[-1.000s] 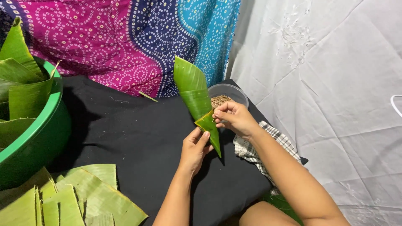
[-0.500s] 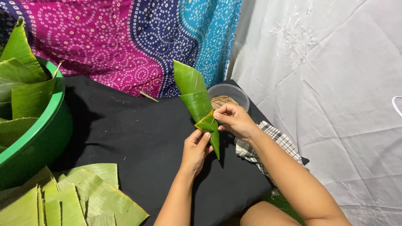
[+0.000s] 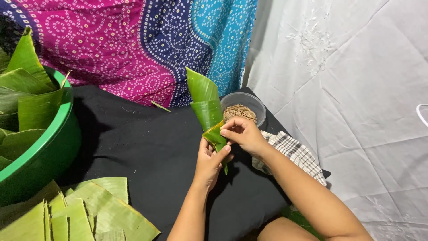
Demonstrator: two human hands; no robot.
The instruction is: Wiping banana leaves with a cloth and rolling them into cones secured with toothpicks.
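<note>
A folded green leaf strip is standing up out of both hands. The left hand is gripping its lower end from below, while the right hand is pinching the fold just above. A clear bowl of thin sticks is sitting just behind the grip, a checked cloth beside it.

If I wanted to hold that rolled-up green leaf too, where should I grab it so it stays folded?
Probably at the narrow lower end of the folded leaf, where the flaps cross. Both the left hand and the right hand pinch there now. Come from below and the sides with a fingertip grip: the top flares wide and loose, so squeezing there would likely let the fold open.
</note>
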